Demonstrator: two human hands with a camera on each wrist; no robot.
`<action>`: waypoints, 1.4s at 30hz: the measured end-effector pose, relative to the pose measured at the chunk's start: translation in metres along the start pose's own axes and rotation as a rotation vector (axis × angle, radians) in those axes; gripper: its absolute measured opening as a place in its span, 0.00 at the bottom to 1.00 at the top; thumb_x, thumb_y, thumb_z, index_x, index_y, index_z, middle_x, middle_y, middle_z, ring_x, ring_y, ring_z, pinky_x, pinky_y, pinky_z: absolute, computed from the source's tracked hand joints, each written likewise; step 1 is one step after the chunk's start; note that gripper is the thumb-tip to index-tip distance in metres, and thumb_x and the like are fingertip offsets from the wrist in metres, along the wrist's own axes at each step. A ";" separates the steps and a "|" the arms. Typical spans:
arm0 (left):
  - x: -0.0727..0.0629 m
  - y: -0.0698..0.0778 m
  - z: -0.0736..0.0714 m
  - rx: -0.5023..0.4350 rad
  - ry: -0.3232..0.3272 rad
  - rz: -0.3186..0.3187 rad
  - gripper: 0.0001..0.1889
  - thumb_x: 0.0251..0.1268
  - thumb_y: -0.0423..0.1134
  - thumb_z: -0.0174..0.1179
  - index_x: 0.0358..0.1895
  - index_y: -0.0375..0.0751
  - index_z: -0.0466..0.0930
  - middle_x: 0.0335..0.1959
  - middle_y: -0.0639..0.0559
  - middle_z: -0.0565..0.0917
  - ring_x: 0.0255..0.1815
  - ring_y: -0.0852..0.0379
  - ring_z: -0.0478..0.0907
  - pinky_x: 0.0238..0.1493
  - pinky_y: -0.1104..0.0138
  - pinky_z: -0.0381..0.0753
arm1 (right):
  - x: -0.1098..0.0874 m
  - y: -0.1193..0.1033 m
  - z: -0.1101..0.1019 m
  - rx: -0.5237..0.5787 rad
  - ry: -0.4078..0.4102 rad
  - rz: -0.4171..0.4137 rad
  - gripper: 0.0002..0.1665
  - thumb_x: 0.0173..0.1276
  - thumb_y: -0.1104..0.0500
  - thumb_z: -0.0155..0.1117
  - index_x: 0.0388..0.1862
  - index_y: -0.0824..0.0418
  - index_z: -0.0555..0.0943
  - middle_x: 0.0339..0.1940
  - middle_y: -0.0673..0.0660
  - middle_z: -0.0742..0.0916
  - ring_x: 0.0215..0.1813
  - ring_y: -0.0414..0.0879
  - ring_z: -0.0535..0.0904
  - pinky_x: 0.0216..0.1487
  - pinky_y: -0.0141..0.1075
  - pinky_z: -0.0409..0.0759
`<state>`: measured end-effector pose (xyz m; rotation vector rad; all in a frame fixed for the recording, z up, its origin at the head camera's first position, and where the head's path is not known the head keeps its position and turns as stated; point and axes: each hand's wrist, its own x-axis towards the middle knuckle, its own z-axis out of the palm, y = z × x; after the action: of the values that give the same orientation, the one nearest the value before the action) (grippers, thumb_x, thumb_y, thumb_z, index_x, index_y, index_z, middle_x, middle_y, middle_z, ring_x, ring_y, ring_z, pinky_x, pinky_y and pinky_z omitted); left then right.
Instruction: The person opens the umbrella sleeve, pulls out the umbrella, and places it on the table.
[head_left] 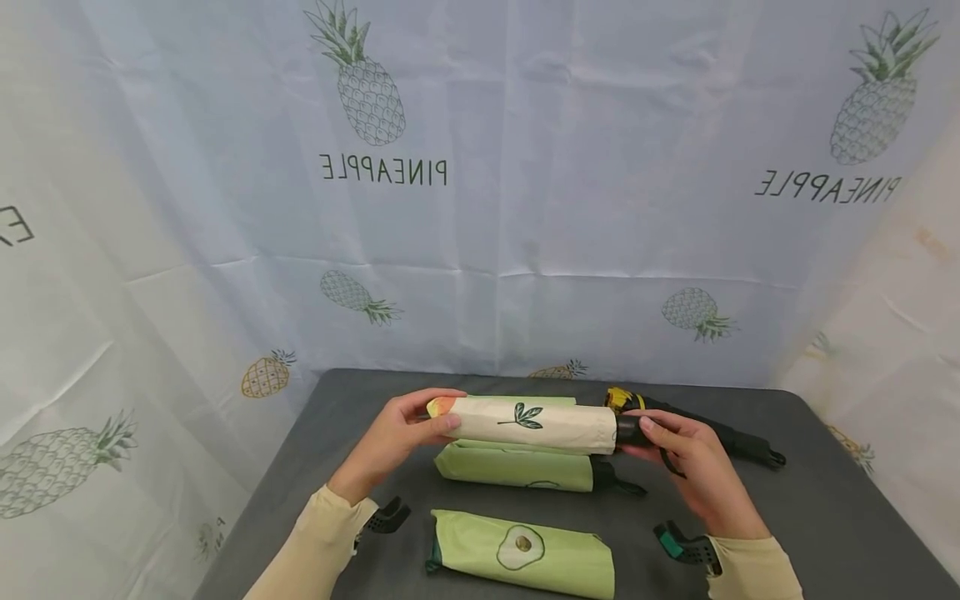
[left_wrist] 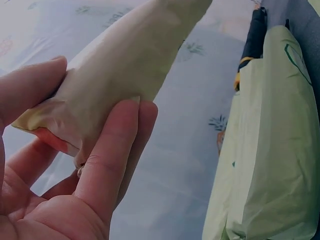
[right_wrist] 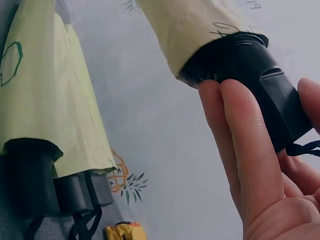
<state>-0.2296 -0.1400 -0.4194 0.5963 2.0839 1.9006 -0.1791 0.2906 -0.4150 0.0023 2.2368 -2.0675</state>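
A folded umbrella point(head_left: 558, 427) in a cream sleeve with a leaf print is held level above the table by both hands. My left hand point(head_left: 405, 429) pinches its left end, where the sleeve has a red and yellow patch. In the left wrist view, thumb and fingers lie on either side of the sleeve's tip point(left_wrist: 50, 117). At the other end my right hand point(head_left: 693, 462) grips the black handle point(right_wrist: 272, 87), from which a dark cord loop hangs. Behind and below it lie two folded umbrellas in green sleeves point(head_left: 517, 468), the farther one mostly hidden.
Nearest me on the dark grey table point(head_left: 300, 533) lies another green-sleeved umbrella point(head_left: 555, 562) with an avocado print. A black umbrella point(head_left: 738, 442) with a yellow part lies at the back right. Pineapple-print curtain point(head_left: 480, 225) hangs behind and at both sides.
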 end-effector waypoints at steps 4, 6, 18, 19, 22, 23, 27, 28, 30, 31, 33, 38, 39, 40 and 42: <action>-0.001 0.000 0.000 0.009 0.001 -0.004 0.28 0.78 0.44 0.69 0.76 0.43 0.78 0.65 0.41 0.81 0.59 0.45 0.86 0.65 0.39 0.88 | -0.001 0.001 -0.007 0.025 0.002 -0.004 0.26 0.87 0.51 0.61 0.74 0.65 0.80 0.64 0.42 0.82 0.57 0.36 0.90 0.65 0.33 0.90; -0.001 0.001 0.000 0.013 0.005 -0.012 0.27 0.78 0.45 0.69 0.75 0.46 0.79 0.65 0.41 0.82 0.59 0.45 0.86 0.64 0.41 0.89 | -0.002 0.001 -0.010 0.043 -0.003 -0.011 0.23 0.87 0.51 0.60 0.72 0.61 0.82 0.62 0.39 0.84 0.57 0.36 0.90 0.65 0.31 0.89; -0.001 0.003 -0.004 0.006 0.028 -0.027 0.23 0.76 0.45 0.71 0.70 0.48 0.83 0.63 0.41 0.83 0.59 0.46 0.86 0.61 0.53 0.93 | -0.004 0.002 -0.023 0.069 -0.012 -0.044 0.15 0.88 0.53 0.58 0.64 0.47 0.88 0.57 0.35 0.88 0.56 0.36 0.91 0.62 0.28 0.89; -0.001 0.003 -0.004 0.006 0.030 -0.028 0.23 0.76 0.45 0.71 0.70 0.48 0.83 0.63 0.41 0.83 0.59 0.46 0.86 0.61 0.53 0.93 | -0.004 0.002 -0.023 0.071 -0.008 -0.040 0.15 0.88 0.53 0.58 0.64 0.47 0.88 0.57 0.35 0.88 0.56 0.36 0.91 0.62 0.29 0.89; -0.001 0.003 -0.005 0.000 0.031 -0.037 0.23 0.76 0.45 0.71 0.70 0.48 0.83 0.63 0.41 0.83 0.59 0.46 0.86 0.63 0.51 0.92 | -0.004 0.003 -0.024 0.071 -0.004 -0.036 0.15 0.88 0.53 0.58 0.63 0.46 0.88 0.56 0.35 0.88 0.55 0.36 0.91 0.61 0.29 0.90; -0.001 0.003 -0.005 -0.003 0.032 -0.040 0.24 0.76 0.45 0.71 0.71 0.48 0.83 0.63 0.41 0.83 0.59 0.46 0.86 0.64 0.49 0.91 | -0.003 0.003 -0.025 0.073 -0.003 -0.036 0.15 0.88 0.53 0.58 0.62 0.45 0.88 0.56 0.35 0.88 0.55 0.36 0.91 0.61 0.29 0.90; -0.002 0.002 -0.006 -0.014 0.047 -0.057 0.25 0.76 0.45 0.71 0.71 0.47 0.82 0.63 0.41 0.84 0.60 0.47 0.86 0.65 0.48 0.91 | -0.003 0.004 -0.027 0.077 -0.003 -0.040 0.15 0.89 0.54 0.57 0.61 0.43 0.89 0.54 0.36 0.89 0.52 0.38 0.93 0.60 0.29 0.90; -0.002 0.002 -0.006 -0.018 0.053 -0.063 0.25 0.75 0.45 0.72 0.72 0.47 0.82 0.62 0.41 0.84 0.60 0.47 0.86 0.65 0.50 0.91 | -0.002 0.004 -0.028 0.077 -0.007 -0.042 0.15 0.89 0.54 0.57 0.60 0.42 0.89 0.54 0.36 0.90 0.52 0.38 0.93 0.60 0.28 0.90; -0.003 0.002 -0.008 -0.019 0.061 -0.070 0.27 0.75 0.45 0.72 0.73 0.44 0.80 0.62 0.42 0.84 0.59 0.48 0.86 0.63 0.54 0.92 | -0.002 0.005 -0.029 0.077 -0.006 -0.045 0.15 0.89 0.54 0.57 0.60 0.42 0.89 0.54 0.36 0.90 0.50 0.39 0.93 0.60 0.28 0.90; -0.003 0.002 -0.008 -0.018 0.065 -0.073 0.27 0.76 0.45 0.72 0.74 0.44 0.80 0.62 0.42 0.84 0.59 0.48 0.86 0.62 0.56 0.92 | -0.002 0.005 -0.030 0.077 -0.006 -0.049 0.15 0.89 0.55 0.56 0.60 0.42 0.89 0.54 0.36 0.90 0.50 0.39 0.93 0.60 0.28 0.90; -0.004 0.001 -0.009 -0.021 0.065 -0.074 0.28 0.76 0.45 0.71 0.74 0.42 0.79 0.62 0.41 0.83 0.59 0.48 0.86 0.63 0.56 0.92 | -0.002 0.005 -0.032 0.083 -0.007 -0.049 0.15 0.89 0.55 0.57 0.61 0.42 0.89 0.54 0.36 0.90 0.51 0.38 0.93 0.60 0.28 0.90; -0.003 0.001 -0.011 -0.021 0.049 -0.064 0.27 0.77 0.44 0.70 0.74 0.42 0.79 0.62 0.41 0.83 0.60 0.48 0.85 0.65 0.53 0.91 | -0.002 0.007 -0.037 0.116 -0.009 -0.060 0.16 0.89 0.56 0.56 0.60 0.43 0.89 0.55 0.35 0.89 0.53 0.37 0.92 0.60 0.30 0.91; -0.003 0.001 -0.011 -0.021 0.047 -0.063 0.27 0.77 0.44 0.70 0.74 0.42 0.79 0.62 0.41 0.83 0.60 0.48 0.85 0.65 0.53 0.91 | -0.003 0.008 -0.039 0.123 -0.012 -0.069 0.16 0.89 0.57 0.56 0.60 0.44 0.89 0.55 0.35 0.89 0.54 0.36 0.92 0.59 0.30 0.91; -0.002 0.001 -0.011 -0.021 0.046 -0.063 0.27 0.77 0.44 0.70 0.74 0.42 0.79 0.62 0.42 0.83 0.60 0.48 0.85 0.65 0.52 0.91 | -0.003 0.009 -0.040 0.129 -0.016 -0.076 0.17 0.89 0.58 0.55 0.61 0.44 0.89 0.56 0.36 0.89 0.54 0.36 0.92 0.60 0.30 0.91; -0.002 0.001 -0.011 -0.023 0.046 -0.065 0.27 0.76 0.44 0.71 0.74 0.43 0.79 0.62 0.42 0.83 0.60 0.48 0.86 0.65 0.51 0.91 | -0.004 0.009 -0.042 0.130 -0.021 -0.088 0.17 0.89 0.58 0.55 0.62 0.45 0.89 0.56 0.36 0.89 0.55 0.36 0.91 0.60 0.31 0.91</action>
<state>-0.2326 -0.1504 -0.4178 0.4782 2.0801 1.9172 -0.1778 0.3337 -0.4204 -0.1088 2.1229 -2.2434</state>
